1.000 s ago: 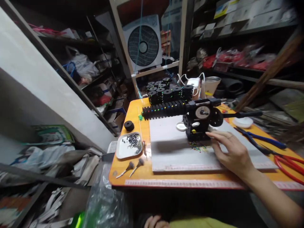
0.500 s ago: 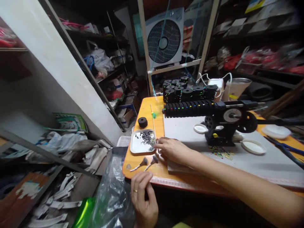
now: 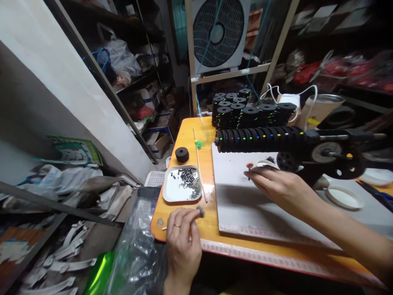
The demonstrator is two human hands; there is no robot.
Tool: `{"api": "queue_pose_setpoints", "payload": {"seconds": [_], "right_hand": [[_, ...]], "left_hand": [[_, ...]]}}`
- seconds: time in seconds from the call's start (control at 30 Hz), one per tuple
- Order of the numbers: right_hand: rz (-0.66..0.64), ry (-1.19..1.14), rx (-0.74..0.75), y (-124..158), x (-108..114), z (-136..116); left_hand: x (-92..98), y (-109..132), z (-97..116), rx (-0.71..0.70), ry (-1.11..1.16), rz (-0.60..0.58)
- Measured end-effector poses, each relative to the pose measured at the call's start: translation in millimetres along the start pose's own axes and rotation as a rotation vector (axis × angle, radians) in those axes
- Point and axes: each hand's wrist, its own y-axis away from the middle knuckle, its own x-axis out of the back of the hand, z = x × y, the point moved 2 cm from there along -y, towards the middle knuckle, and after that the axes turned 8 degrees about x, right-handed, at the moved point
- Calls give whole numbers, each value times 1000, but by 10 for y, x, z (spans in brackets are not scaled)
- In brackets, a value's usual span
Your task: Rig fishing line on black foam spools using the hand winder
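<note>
My left hand (image 3: 182, 241), a ring on one finger, rests at the near edge of the orange table (image 3: 184, 131), its fingers pinched on a small brush (image 3: 200, 211) with a grey tuft. My right hand (image 3: 276, 186) reaches over the grey mat (image 3: 236, 200), fingertips pinched on a small red-tipped thing (image 3: 249, 166). It sits just below the row of black spools (image 3: 258, 139) on the black winding machine (image 3: 331, 153). A white tray (image 3: 172, 196) of small dark pieces lies between my hands.
Stacked black spools (image 3: 245, 108) stand at the table's back, with a fan (image 3: 217, 32) behind them. One loose spool (image 3: 181, 154) and a thin stick (image 3: 199, 159) lie near the tray. White lids (image 3: 344, 197) sit at right. Cluttered shelves and a plastic bag (image 3: 138, 254) fill the left.
My right hand left the tray's edge and moved right to below the spool row, now pinching a red-tipped thing. My left hand rose onto the table edge and closed on a brush.
</note>
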Motion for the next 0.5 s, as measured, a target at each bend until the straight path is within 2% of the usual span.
{"api": "queue_pose_setpoints", "payload": {"seconds": [0.1, 0.23, 0.3, 0.4, 0.5], "right_hand": [[-115, -24, -90, -28, 57, -100], [-143, -426, -51, -413, 91, -376], [-110, -610, -125, -717, -39, -434], [-52, -669, -216, -1217, -385, -383], [44, -724, -313, -1653, -705, -234]], "left_hand": [[-10, -13, 7, 5, -3, -27], [-63, -13, 47, 38, -8, -92], [-114, -5, 110, 39, 5, -115], [-207, 15, 249, 13, 59, -173], [-263, 44, 380, -16, 126, -183]]}}
